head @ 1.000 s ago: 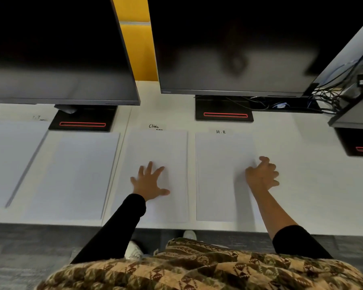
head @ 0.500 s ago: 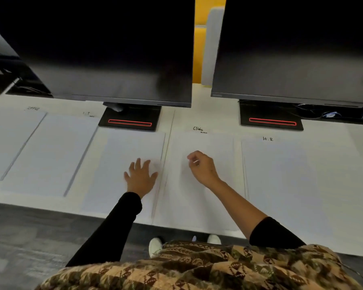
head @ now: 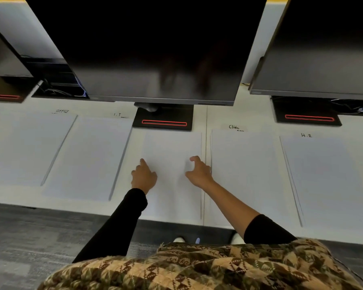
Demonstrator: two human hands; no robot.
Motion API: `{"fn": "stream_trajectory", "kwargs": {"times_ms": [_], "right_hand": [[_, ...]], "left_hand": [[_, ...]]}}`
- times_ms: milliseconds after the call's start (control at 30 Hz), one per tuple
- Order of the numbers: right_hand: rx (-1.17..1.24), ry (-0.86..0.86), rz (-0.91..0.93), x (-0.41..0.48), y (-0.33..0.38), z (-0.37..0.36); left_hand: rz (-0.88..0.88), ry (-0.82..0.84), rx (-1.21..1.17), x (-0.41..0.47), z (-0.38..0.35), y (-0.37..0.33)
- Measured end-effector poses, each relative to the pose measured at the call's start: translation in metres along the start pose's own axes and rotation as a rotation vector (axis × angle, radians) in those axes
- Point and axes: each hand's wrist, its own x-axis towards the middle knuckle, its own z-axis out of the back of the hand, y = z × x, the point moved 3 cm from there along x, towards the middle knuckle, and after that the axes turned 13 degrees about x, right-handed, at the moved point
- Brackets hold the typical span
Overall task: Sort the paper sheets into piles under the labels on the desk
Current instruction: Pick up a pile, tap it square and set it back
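Several white paper piles lie in a row on the white desk. The middle pile sits in front of the monitor base, with no label seen above it. My left hand rests on its left edge, index finger stretched forward, other fingers curled. My right hand hovers at its right side with fingers bent like a claw, holding nothing. Handwritten labels read Office, I.T, Clinic and H.R. A pile lies under each: Office pile, I.T pile, Clinic pile, H.R pile.
A large black monitor hangs over the desk, its black base with a red stripe just behind the middle pile. More monitors and bases stand left and right. Cables lie at back left. The desk's front edge meets grey carpet.
The view has shifted left along the desk. My right hand moved from the H.R pile across the Clinic pile to the middle pile. My left hand moved from the Clinic pile to the middle pile's left edge.
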Motion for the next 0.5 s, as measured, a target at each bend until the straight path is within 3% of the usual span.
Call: {"fn": "stream_trajectory", "kwargs": {"times_ms": [200,500], "right_hand": [[0.073,-0.118,-0.049,-0.003,0.002,-0.004],[0.076,-0.155,-0.059,-0.005,0.003,-0.003]], "left_hand": [[0.219,0.030,-0.120,0.009,0.007,0.013],[0.140,0.028,-0.168,0.019,0.007,0.015]]}}
